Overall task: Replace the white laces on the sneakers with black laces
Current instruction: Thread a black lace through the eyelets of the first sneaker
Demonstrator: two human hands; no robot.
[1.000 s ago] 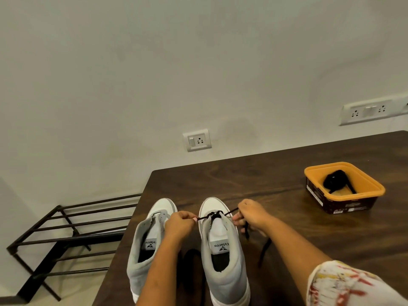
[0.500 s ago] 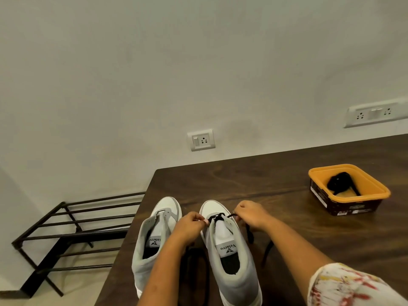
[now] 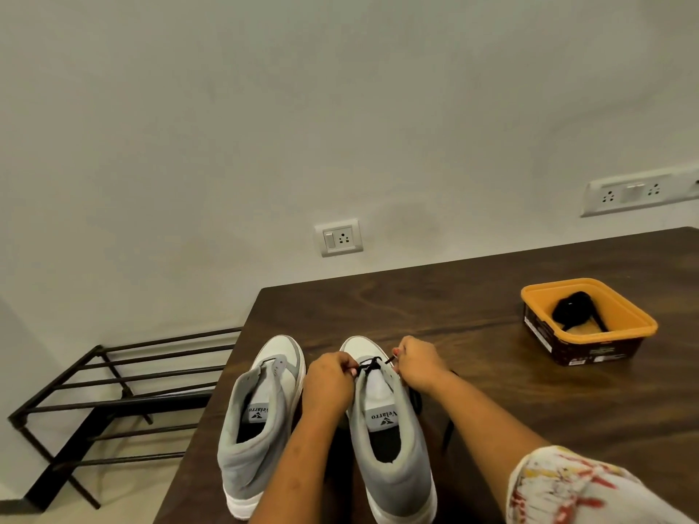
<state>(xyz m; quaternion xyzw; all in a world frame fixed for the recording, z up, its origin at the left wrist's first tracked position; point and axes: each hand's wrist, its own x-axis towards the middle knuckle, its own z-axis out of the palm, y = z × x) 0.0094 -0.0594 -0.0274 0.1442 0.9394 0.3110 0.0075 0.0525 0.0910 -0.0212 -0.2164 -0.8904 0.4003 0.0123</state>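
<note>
Two grey-and-white sneakers stand side by side, heels toward me, on the dark wooden table (image 3: 472,372). The left sneaker (image 3: 261,421) shows no lace. A black lace (image 3: 370,364) crosses the lowest eyelets of the right sneaker (image 3: 386,440). My left hand (image 3: 329,380) pinches the lace at that shoe's left side. At the right side my right hand (image 3: 418,366) pinches the lace's tip. Loose lace trails down past the shoe's right flank.
An orange-rimmed brown tub (image 3: 590,334) at the right holds another bundled black lace (image 3: 573,313). The table's left edge drops to a black metal shoe rack (image 3: 113,402) on the floor. A wall with sockets stands right behind the table.
Both hands have drawn closer to the right sneaker's toe end, shortening the stretch of lace between them. The view has shifted slightly.
</note>
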